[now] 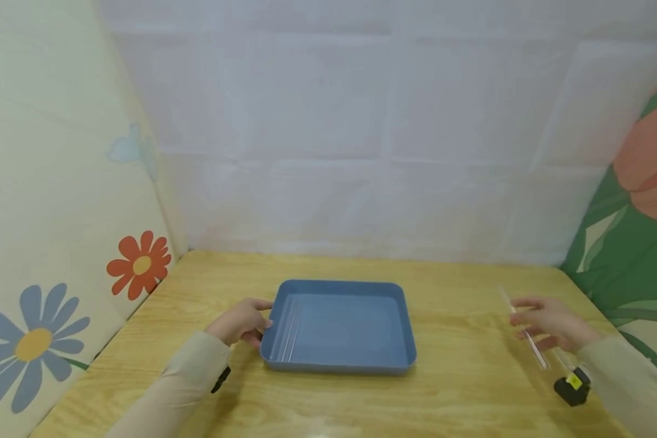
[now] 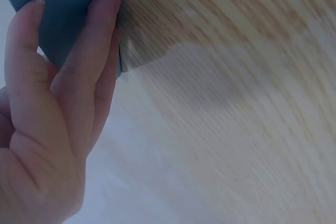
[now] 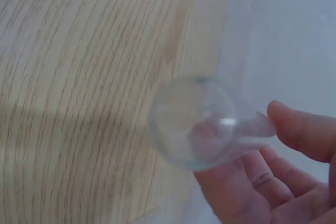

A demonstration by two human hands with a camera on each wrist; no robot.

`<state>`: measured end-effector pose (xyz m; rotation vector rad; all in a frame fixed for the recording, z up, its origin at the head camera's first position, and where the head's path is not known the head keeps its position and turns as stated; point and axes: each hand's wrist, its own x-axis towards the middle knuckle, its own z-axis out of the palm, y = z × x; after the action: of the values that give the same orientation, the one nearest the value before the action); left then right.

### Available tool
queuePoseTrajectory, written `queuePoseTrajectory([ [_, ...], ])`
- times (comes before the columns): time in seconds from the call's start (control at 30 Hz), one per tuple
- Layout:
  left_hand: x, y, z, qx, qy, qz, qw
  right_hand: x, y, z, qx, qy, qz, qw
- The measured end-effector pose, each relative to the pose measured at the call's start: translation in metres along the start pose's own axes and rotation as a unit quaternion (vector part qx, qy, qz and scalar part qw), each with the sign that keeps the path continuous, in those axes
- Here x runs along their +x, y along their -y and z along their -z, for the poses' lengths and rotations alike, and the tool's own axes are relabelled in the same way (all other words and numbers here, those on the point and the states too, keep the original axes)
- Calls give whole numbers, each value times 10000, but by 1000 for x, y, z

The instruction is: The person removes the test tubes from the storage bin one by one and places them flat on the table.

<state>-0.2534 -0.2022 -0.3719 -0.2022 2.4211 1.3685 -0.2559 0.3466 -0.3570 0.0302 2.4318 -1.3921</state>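
My right hand (image 1: 550, 322) pinches a thin clear tube (image 1: 535, 350) between thumb and fingers, above the right side of the table. The tube slants, its upper end pointing away from me. In the right wrist view, the round end of the clear tube (image 3: 252, 128) faces the camera, slightly blurred. At the left of the blue tray (image 1: 339, 368), my left hand (image 1: 242, 322) touches the outer wall with extended fingers. Left wrist view: fingertips (image 2: 107, 3) lie against the tray's side. Several similar clear tubes (image 1: 292, 331) lie lengthwise along the tray's left inside.
The rectangular tray stands on a wood-grain table (image 1: 460, 377). Behind it hangs a creased white cloth (image 1: 328, 152). Flower-printed cloths border the left (image 1: 49, 243) and right (image 1: 643, 243) sides. A small black device with a yellow label (image 1: 573, 382) sits at the right wrist.
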Motion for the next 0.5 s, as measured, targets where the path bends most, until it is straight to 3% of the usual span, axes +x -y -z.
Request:
queuePoseTrajectory([
  [0.5, 0, -1, -3, -21, 56, 104, 9999, -1, -10, 7, -122, -235, -134, 9996],
])
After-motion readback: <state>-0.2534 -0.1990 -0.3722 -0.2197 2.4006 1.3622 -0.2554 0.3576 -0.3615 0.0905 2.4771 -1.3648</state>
